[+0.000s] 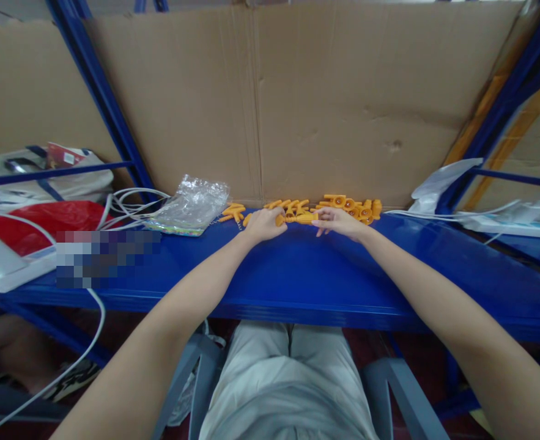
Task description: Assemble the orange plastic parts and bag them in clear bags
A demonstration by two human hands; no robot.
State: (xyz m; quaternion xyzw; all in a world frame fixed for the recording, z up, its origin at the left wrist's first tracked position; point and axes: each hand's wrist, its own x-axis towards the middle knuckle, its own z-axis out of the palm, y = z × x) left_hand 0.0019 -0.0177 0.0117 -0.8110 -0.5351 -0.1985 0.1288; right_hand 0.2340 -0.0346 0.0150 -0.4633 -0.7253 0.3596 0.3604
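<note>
Left of the frame's middle lies a shiny clear plastic bag (196, 205). In the middle, the left hand (264, 226) curls around a small orange plastic piece (279, 220), and the right hand (339, 223) pinches a long orange plastic piece (306, 218).

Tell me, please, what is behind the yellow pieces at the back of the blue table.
A brown cardboard sheet stands upright behind the yellow pieces. They cover parts of its lower edge, and what the sheet itself hides cannot be seen.
</note>
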